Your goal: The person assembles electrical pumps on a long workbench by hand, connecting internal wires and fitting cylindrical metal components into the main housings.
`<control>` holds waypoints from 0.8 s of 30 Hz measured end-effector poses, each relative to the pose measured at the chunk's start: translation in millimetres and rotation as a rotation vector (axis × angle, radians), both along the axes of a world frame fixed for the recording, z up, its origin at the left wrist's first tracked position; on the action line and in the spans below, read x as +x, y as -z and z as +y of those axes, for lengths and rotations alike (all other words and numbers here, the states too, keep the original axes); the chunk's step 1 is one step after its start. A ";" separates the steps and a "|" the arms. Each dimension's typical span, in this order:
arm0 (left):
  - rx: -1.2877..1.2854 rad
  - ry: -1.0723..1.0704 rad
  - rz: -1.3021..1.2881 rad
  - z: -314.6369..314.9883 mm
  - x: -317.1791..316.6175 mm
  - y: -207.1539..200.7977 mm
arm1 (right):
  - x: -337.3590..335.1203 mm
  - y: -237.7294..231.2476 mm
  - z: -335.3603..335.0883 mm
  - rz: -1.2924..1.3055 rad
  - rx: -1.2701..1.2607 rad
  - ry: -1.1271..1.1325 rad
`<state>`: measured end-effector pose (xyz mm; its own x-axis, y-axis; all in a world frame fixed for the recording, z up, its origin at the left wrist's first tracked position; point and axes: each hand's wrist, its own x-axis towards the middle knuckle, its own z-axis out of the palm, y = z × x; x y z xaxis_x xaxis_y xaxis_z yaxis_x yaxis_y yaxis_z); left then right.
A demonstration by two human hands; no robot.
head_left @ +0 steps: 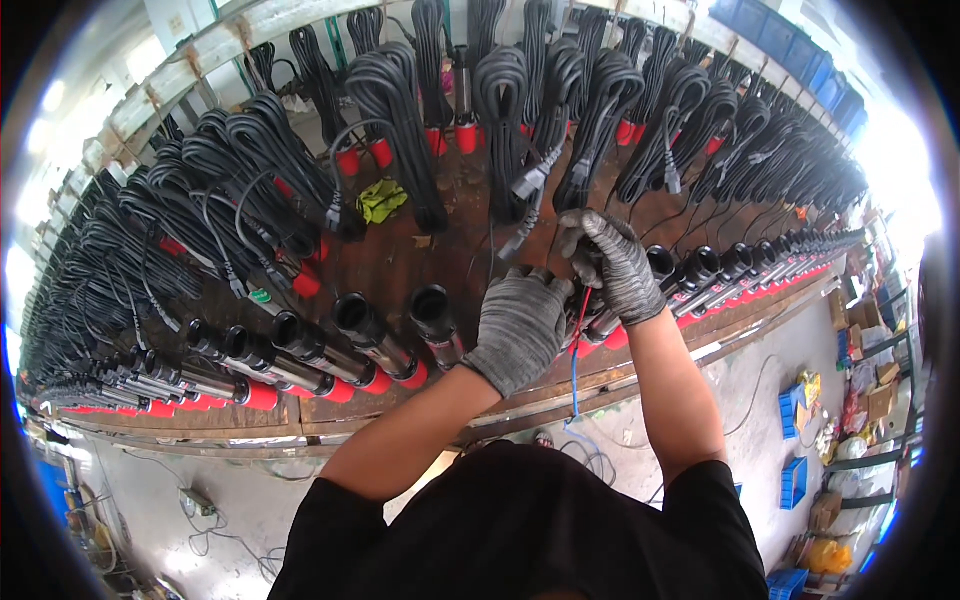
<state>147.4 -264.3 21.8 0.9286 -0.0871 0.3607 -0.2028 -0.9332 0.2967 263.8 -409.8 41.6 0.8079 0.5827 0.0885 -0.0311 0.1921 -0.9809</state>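
Both my hands wear grey knit gloves and meet over the row of steel cylinders with black tops along the table's near edge. My left hand (522,328) is closed, back upward, beside a dark part mostly hidden under its fingers. Curled fingers close my right hand (620,268) just to the right; what they pinch is hidden. A thin red line (583,308) runs down between the hands, with a blue line (574,382) hanging below it over the edge. Left of my left hand stands a black-topped steel cylinder (435,318). Grey cable plugs (530,182) hang just beyond my hands.
Coiled black cables (395,120) stand in long rows across the brown table (440,255), above red caps (348,162). A crumpled yellow-green cloth (381,201) lies among them. Blue bins (793,484) and loose cables (205,530) are on the floor.
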 end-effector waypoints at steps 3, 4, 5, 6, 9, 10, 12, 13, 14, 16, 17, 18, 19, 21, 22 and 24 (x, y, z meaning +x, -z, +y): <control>0.054 -0.055 -0.027 -0.2 21.3 1.8 | 3.0 -5.5 1.8 0.117 0.061 0.057; 0.025 -0.034 -0.040 1.7 24.6 3.3 | 2.7 -13.3 2.7 0.122 0.052 0.068; -0.003 -0.012 -0.054 4.3 26.3 5.8 | 2.0 -23.0 2.9 0.126 0.043 0.079; -0.027 0.009 -0.060 7.8 25.0 8.3 | -0.2 -30.7 5.1 0.138 0.038 0.089; -0.080 0.102 -0.122 19.2 19.5 11.4 | -1.6 -64.5 19.0 -0.028 -0.101 0.132; -0.105 0.136 -0.143 21.9 18.5 12.3 | 0.4 -73.2 23.3 -0.090 -0.162 0.138; -0.065 0.099 -0.093 22.9 19.0 12.5 | 1.5 -92.1 39.9 -0.084 -0.208 0.145; -0.051 0.093 -0.089 20.8 18.4 12.1 | 11.8 -90.8 46.6 -0.088 -0.237 0.140; -0.037 0.088 -0.086 18.5 17.6 11.4 | 21.1 -87.7 52.2 -0.092 -0.266 0.135; -0.032 0.072 -0.120 14.4 13.9 7.5 | 28.4 -87.5 64.9 -0.264 -0.326 0.127; -0.035 0.059 -0.144 12.7 16.6 12.2 | 30.2 -86.7 62.8 -0.249 -0.310 0.096; -0.035 0.037 -0.163 13.5 14.2 12.9 | 27.3 -87.7 64.5 -0.230 -0.290 0.056; -0.052 0.015 -0.165 13.1 10.5 13.8 | 22.5 -89.8 58.2 -0.173 -0.250 0.023; -0.051 0.003 -0.169 10.2 6.4 13.0 | 20.5 -87.8 32.6 -0.088 -0.214 0.013; -0.052 -0.009 -0.170 9.9 4.1 13.6 | 22.0 -87.5 21.4 -0.106 -0.251 0.017; -0.028 -0.029 -0.185 7.9 4.3 16.3 | 16.7 -95.5 -5.2 -0.065 -0.385 0.016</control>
<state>151.7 -256.4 5.5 0.8483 -0.0486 0.5273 -0.2289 -0.9316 0.2824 280.4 -415.0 137.1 0.8172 0.5703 -0.0830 0.0332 -0.1903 -0.9812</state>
